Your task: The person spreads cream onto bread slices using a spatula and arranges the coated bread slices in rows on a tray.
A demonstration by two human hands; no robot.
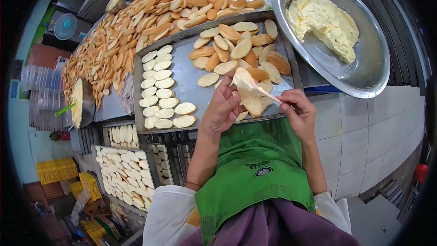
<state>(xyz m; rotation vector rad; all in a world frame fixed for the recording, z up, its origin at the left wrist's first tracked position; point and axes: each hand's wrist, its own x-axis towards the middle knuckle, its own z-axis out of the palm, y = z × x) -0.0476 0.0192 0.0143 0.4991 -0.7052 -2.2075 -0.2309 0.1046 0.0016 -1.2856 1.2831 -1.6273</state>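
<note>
Left hand [223, 105] grip pinches a bread slice [242, 75] above the tray [182, 64]. Right hand [298, 110] grip holds the spreader [272, 97], blade at slice. Slice sits far-left of right grip, long axis roughly far-left to near-right.

A single camera, worn on the head, looks forward and steeply down over the wearer's green apron [246, 175], which fills the near middle. The left grip [223, 105] and right grip [298, 109] come close below it, around mid-view. Just beyond lies the metal tray [184, 79], with the worktop [109, 109] stretching far and left. The wide, round-edged view bends the floor tiles [364, 132] at right.
</note>
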